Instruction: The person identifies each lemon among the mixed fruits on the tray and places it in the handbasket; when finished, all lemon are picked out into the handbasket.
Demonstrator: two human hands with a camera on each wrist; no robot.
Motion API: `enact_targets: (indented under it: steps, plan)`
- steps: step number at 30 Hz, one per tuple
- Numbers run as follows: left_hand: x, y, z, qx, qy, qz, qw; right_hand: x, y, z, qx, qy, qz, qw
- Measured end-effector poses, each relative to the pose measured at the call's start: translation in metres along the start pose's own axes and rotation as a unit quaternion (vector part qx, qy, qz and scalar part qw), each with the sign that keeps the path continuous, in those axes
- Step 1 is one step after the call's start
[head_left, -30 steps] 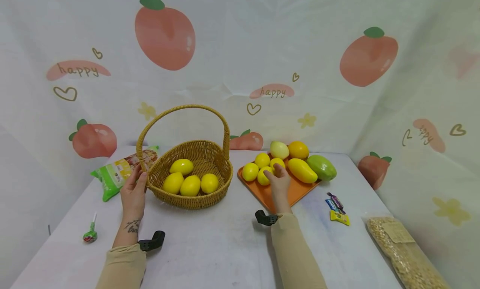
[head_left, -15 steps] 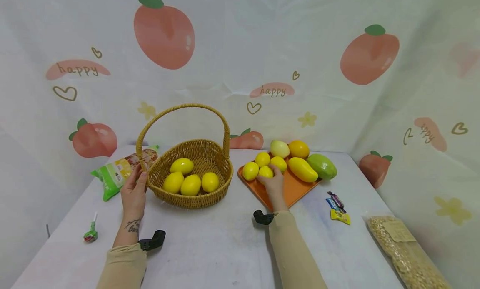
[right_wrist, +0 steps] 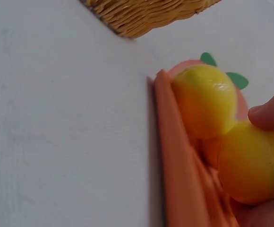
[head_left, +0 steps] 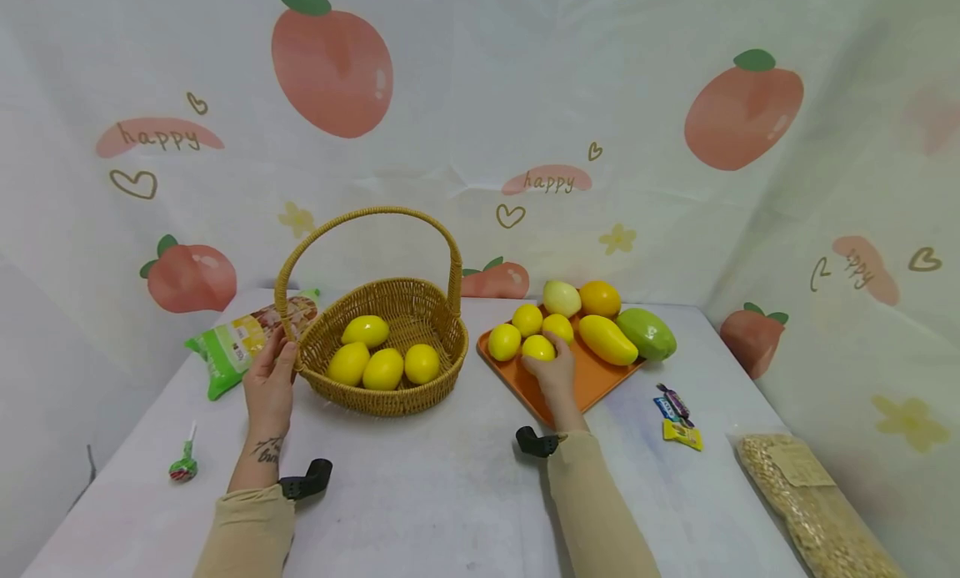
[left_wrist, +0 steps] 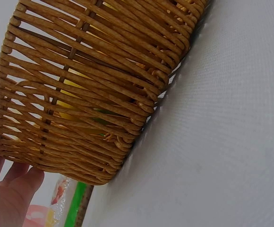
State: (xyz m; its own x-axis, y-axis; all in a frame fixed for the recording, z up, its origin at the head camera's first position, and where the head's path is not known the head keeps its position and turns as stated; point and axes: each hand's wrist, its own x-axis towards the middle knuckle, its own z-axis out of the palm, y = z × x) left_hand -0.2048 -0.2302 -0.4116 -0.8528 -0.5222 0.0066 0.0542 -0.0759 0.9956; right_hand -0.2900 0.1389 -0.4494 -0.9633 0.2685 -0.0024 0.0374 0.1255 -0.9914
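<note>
My right hand point(head_left: 556, 376) grips a lemon point(head_left: 538, 349) between thumb and fingers over the orange tray point(head_left: 525, 392). In the right wrist view, the thumb lies on top of this lemon point(right_wrist: 250, 163), with another lemon point(right_wrist: 205, 101) beside it. Several more lemons point(head_left: 504, 342) sit close by on the tray. Over on the left, my left hand point(head_left: 268, 390) touches the side of the wicker basket point(head_left: 390, 404) near the foot of its handle. Its fingertips point(left_wrist: 30, 178) press the weave from outside in the left wrist view. Several lemons point(head_left: 383, 369) lie in the basket.
A mango point(head_left: 607, 341), a green papaya-like fruit point(head_left: 647, 334), an orange fruit point(head_left: 600, 299) and a pale fruit point(head_left: 562, 299) crowd the tray's back and right. Candies point(head_left: 681, 434), a bag of grains point(head_left: 813, 503), a lollipop point(head_left: 183, 464) and a snack bag point(head_left: 232, 353) surround the work.
My right hand has come down and closed its fingers round the front lemon on the tray. The left hand stays against the basket.
</note>
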Motion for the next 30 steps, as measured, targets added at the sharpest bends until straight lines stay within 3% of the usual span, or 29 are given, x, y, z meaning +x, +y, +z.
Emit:
enact_targets:
  steps: [5, 16, 23, 27, 30]
  plan:
    - [0.0, 0.001, 0.0, 0.0, 0.0, 0.004, 1.0, -0.012, -0.016, -0.01, 0.002, -0.012, -0.011, 0.9999]
    - [-0.002, 0.001, 0.001, -0.009, 0.003, 0.002, 1.0, -0.039, -0.05, -0.016, 0.024, -0.099, -0.048, 0.9936]
    - [0.0, 0.0, 0.0, -0.002, 0.0, -0.003, 1.0, -0.053, -0.072, 0.005, 0.064, -0.17, -0.041, 0.9825]
    - [0.001, 0.0, 0.0, 0.007, -0.001, -0.008, 0.9999, -0.056, -0.085, 0.026, 0.097, -0.218, -0.041, 0.9703]
    - [0.001, 0.0, -0.001, 0.011, -0.002, -0.007, 0.9999, -0.055, -0.094, 0.044, 0.104, -0.255, -0.062, 0.9593]
